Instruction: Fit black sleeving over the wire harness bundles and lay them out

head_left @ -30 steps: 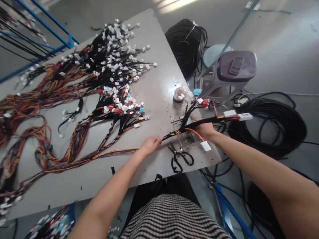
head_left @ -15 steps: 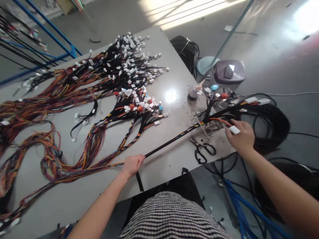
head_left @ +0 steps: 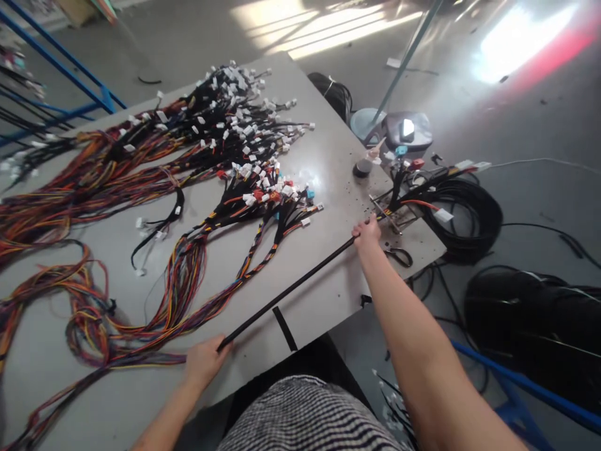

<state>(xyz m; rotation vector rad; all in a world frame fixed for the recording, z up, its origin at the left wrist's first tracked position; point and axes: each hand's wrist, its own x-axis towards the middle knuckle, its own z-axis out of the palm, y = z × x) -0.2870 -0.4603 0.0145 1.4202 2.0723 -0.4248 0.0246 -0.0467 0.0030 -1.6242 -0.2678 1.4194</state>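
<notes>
Holding a black braided sleeve (head_left: 286, 291) straight across the bench (head_left: 328, 266), the left hand (head_left: 204, 362) grasps its lower end and the right hand (head_left: 367, 233) is clenched on it beside a metal clamp (head_left: 394, 213). This length seems already covered, and its connector branches (head_left: 404, 169) spread at right. Many other wire harnesses (head_left: 201, 131) lie at upper left, their coloured wires mostly still bare.

Harsh glare on the floor (head_left: 521, 47); reddish flare; edges bowed

Right hand (head_left: 366, 233): scissors (head_left: 399, 255) just beside, blocking path toward wire coil (head_left: 462, 219).
</notes>
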